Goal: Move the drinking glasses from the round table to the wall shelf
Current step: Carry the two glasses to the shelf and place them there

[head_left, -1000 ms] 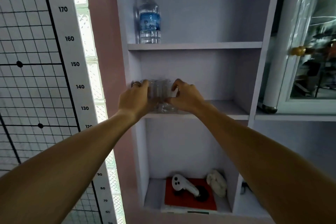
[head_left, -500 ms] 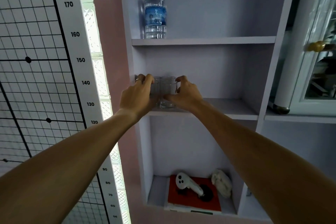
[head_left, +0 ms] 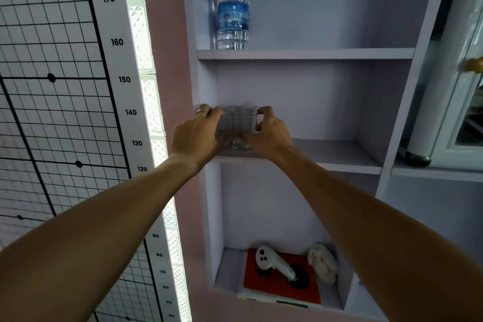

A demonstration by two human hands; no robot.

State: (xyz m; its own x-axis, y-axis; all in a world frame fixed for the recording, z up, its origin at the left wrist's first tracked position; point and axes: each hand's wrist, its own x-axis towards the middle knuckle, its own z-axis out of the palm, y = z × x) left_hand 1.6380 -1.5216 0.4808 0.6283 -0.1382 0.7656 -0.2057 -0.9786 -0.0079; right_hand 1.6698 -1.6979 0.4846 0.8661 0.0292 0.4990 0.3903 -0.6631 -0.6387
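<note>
Two clear drinking glasses stand side by side at the left end of the middle board of the pale lilac wall shelf [head_left: 337, 154]. My left hand [head_left: 196, 136] wraps the left glass [head_left: 226, 123], which is mostly hidden behind the fingers. My right hand [head_left: 269, 133] grips the right glass [head_left: 245, 125], fingertips on its rim and thumb near its base. The glasses touch each other, and their bases appear to rest on the board. The round table is out of view.
A water bottle [head_left: 232, 8] stands on the board above [head_left: 305, 54]. The bottom compartment holds a white controller [head_left: 274, 264] on a red book [head_left: 282, 285] and a white cloth lump [head_left: 322, 261]. A height chart [head_left: 115, 81] hangs left; a glass-door cabinet [head_left: 460, 102] stands right.
The view has shifted slightly, with the shelf now lower and more to the right in frame. Both hands stay on the glasses at the same spot on the middle board.
</note>
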